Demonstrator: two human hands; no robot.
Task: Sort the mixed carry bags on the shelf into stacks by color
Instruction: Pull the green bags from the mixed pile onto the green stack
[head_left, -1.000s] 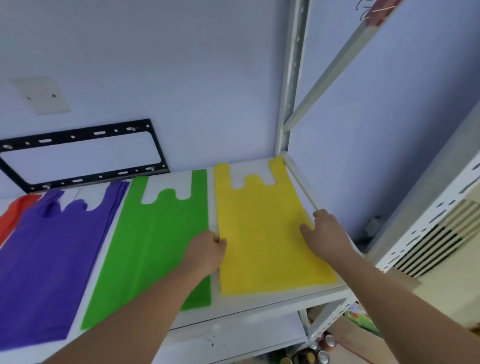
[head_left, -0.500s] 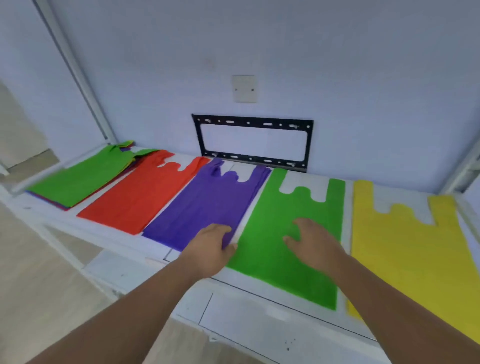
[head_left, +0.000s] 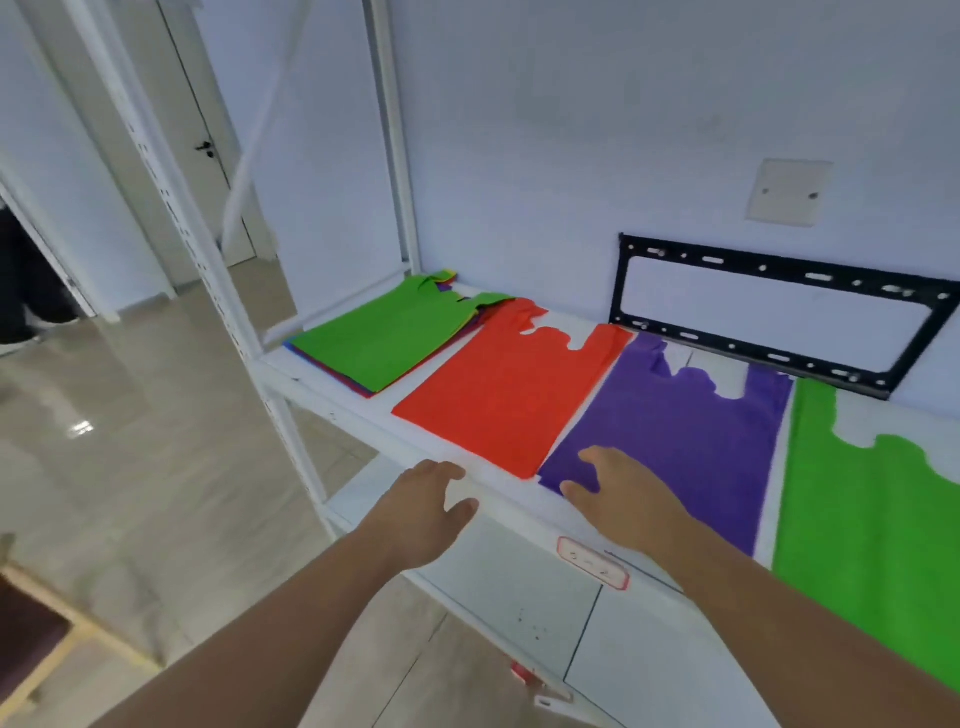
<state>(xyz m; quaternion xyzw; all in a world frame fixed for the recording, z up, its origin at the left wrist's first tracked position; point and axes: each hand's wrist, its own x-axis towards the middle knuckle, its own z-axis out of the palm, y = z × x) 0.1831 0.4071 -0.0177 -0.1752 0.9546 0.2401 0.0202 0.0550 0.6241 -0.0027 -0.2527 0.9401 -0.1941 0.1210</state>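
A mixed pile of carry bags (head_left: 384, 338) with a green one on top lies at the shelf's left end. To its right lie a red bag (head_left: 509, 389), a purple bag (head_left: 680, 431) and a green bag (head_left: 872, 525), each flat. My left hand (head_left: 421, 509) hovers open at the shelf's front edge below the red bag. My right hand (head_left: 618, 493) is open over the purple bag's near corner; whether it touches it I cannot tell. Neither hand holds anything.
The white shelf (head_left: 524, 509) has upright posts (head_left: 208, 270) at its left end. A black wall bracket (head_left: 779, 312) hangs behind the bags. A lower shelf board (head_left: 519, 582) sits underneath. Tiled floor and a wooden frame (head_left: 47, 649) lie to the left.
The view has swung left from the yellow bag past the green one. Both hands moved left along the shelf, from the yellow bag to the purple and red bags, holding nothing.
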